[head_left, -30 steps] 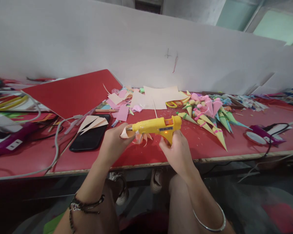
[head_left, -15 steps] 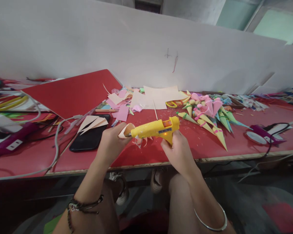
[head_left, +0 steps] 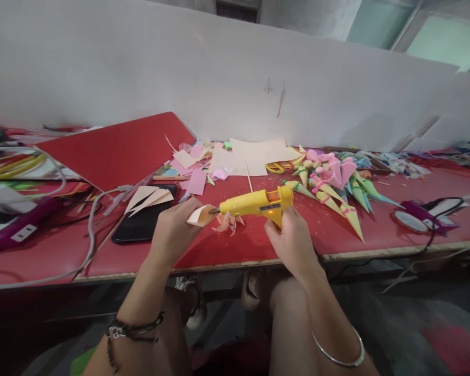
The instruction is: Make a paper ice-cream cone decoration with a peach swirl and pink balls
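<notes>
My right hand [head_left: 292, 237] is wrapped round the handle of a yellow hot glue gun [head_left: 246, 203], whose small orange light glows. Its metal nozzle points left and meets the open end of a rolled piece of cream paper [head_left: 200, 215]. That paper is pinched in my left hand [head_left: 176, 227], which hides part of it. Whether the nozzle touches the paper or sits just inside its edge, I cannot tell. Below the gun, curled paper scraps [head_left: 227, 223] lie on the red tabletop [head_left: 223, 248].
Left of my hands, cut cream paper pieces [head_left: 151, 197] rest on a black phone [head_left: 141, 224]. Several paper cones with pink tops [head_left: 339, 175] are heaped to the right. Cream sheets [head_left: 254, 154] and a red board [head_left: 121, 146] lie behind, near purple glue guns [head_left: 434, 216] and cables.
The glue gun and my right hand have shifted slightly right. The rolled paper has turned in my left hand and shows more of its open end.
</notes>
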{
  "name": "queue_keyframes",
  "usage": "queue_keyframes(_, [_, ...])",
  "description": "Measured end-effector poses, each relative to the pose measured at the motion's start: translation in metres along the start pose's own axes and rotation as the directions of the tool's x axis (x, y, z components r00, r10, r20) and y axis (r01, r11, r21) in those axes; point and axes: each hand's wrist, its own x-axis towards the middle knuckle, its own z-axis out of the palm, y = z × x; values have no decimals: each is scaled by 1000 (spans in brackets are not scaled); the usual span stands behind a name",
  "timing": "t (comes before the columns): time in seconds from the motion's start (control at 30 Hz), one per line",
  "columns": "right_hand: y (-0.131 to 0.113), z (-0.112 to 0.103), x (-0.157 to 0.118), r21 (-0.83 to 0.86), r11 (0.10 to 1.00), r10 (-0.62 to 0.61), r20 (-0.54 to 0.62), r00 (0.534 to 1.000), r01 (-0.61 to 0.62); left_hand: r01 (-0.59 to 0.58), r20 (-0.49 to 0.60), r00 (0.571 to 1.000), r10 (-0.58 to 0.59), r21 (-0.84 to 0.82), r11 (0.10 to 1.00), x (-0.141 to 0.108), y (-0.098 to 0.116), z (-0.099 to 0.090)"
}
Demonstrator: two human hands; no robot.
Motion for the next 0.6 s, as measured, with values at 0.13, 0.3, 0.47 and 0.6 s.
queue_keyframes(0.13, [4, 2, 1, -20, 999, 32, -61, 998, -33, -20, -10, 1000, 20, 34, 999, -3, -4, 3])
queue_keyframes(0.3, [14, 4, 3, -46, 983, 168, -167, 972, -178, 14, 51, 999, -18, 84, 996, -3, -8, 1])
queue_keyframes(0.47, [35, 6, 6, -22, 973, 227, -140, 964, -232, 107, 148, 980, -137, 192, 976, -1, -16, 6])
queue_keyframes(0.6, [55, 14, 5, -51, 958, 280, -53, 958, -283, 130, 217, 961, -172, 196, 972, -7, -25, 14])
